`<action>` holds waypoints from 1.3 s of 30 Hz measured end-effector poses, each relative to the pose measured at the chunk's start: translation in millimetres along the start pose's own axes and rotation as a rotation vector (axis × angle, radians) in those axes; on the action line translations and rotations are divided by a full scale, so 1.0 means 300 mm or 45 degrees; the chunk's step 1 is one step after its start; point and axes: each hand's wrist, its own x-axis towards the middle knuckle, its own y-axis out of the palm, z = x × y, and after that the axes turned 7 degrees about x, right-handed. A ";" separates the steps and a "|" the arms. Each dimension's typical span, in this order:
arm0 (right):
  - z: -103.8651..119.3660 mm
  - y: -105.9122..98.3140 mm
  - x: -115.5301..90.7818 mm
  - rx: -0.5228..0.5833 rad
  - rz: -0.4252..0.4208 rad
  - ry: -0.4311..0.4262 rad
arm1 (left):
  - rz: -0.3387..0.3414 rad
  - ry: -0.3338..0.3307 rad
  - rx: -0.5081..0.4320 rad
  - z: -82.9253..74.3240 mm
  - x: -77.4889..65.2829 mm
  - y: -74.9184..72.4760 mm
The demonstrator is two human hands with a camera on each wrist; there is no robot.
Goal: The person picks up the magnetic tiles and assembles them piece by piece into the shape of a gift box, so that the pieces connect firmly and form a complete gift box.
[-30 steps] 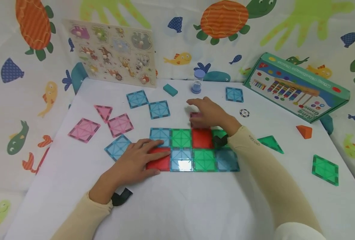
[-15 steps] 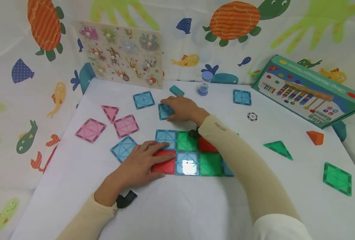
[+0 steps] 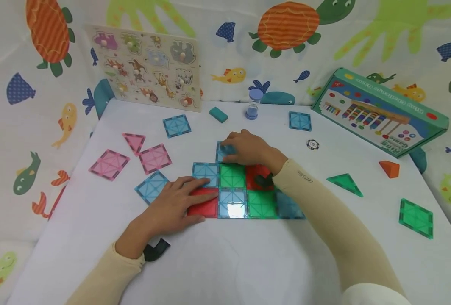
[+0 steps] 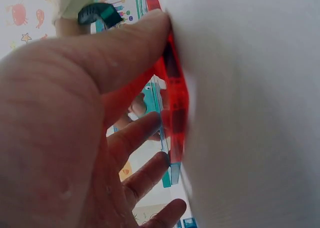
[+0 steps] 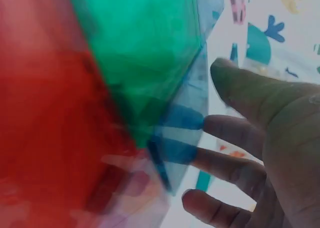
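Observation:
Translucent magnetic tiles lie in two rows on the white table. My left hand (image 3: 176,206) rests over their left end with fingers spread, on the red tile (image 3: 204,207) and the edge of a blue tile (image 3: 202,170). In the left wrist view, its thumb presses the red tile's edge. My right hand (image 3: 250,149) is over another blue tile (image 3: 220,154), just beyond the green tile (image 3: 232,175) of the far row. In the right wrist view, its extended fingers (image 5: 225,165) touch that blue tile, with the thumb apart. A red tile (image 3: 250,177) lies partly under my right wrist.
Pink tiles (image 3: 155,158) and a loose blue tile (image 3: 151,186) lie left. Further back stand an animal puzzle board (image 3: 149,70), a sand timer (image 3: 253,104) and a game box (image 3: 380,112). Green pieces (image 3: 416,218) and an orange block (image 3: 389,169) lie right.
My right hand has gone left to the loose blue tile, then brought it right and nearer, to the green tile's far edge. My left hand has stayed on the tiles.

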 end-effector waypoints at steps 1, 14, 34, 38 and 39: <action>-0.005 0.002 -0.012 -0.004 -0.003 -0.005 | 0.001 0.001 0.000 0.000 0.003 -0.001; -0.124 0.034 -0.311 0.111 -0.310 0.046 | -0.062 -0.013 0.024 0.010 0.001 -0.040; -0.251 0.240 -0.683 0.417 -0.477 0.068 | -0.282 -0.731 0.052 0.100 -0.279 0.009; -0.247 0.257 -0.710 0.443 -0.467 0.139 | -0.345 -0.712 0.073 0.099 -0.223 0.011; -0.247 0.262 -0.714 0.445 -0.469 0.146 | -0.354 -0.713 0.078 0.099 -0.217 0.008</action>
